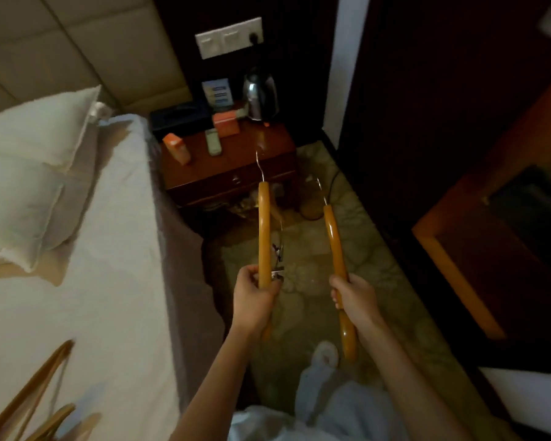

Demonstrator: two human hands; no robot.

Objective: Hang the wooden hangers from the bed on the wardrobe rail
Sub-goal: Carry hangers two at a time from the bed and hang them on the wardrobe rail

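Note:
My left hand (255,299) grips a wooden hanger (264,224) with metal clips and a wire hook pointing away from me. My right hand (355,300) grips a second wooden hanger (335,243), also hook forward. Both are held edge-on over the floor between the bed and the dark wardrobe (442,100) on the right. More wooden hangers (35,405) lie on the white bed (109,281) at the lower left corner. The wardrobe rail is not visible.
A bedside table (245,160) ahead carries a kettle (261,92), orange boxes, a remote and a tissue box. Pillows (35,173) lie at the head of the bed. A wooden desk edge (452,268) stands at the right. The patterned floor strip is narrow.

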